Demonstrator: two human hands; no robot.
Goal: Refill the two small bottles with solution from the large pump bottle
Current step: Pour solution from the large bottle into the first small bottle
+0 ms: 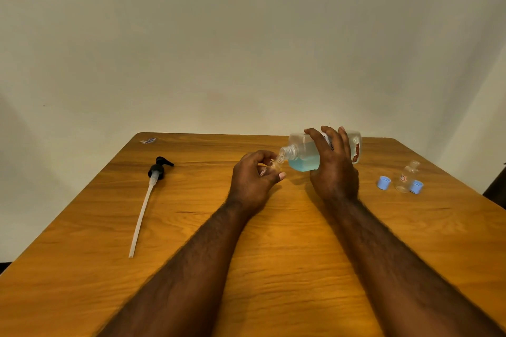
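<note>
A wooden table [82, 268] with rounded corners stands against a plain beige wall [246, 35].

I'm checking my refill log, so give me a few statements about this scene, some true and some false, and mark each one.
1. The right hand holds the large bottle tipped toward the small bottle in the left hand. True.
2. The pump is screwed onto the large bottle. False: it lies on the table, off to the left.
3. The second small bottle is capped. False: it stands open between two blue caps.
4. The large bottle holds blue liquid. True.
</note>
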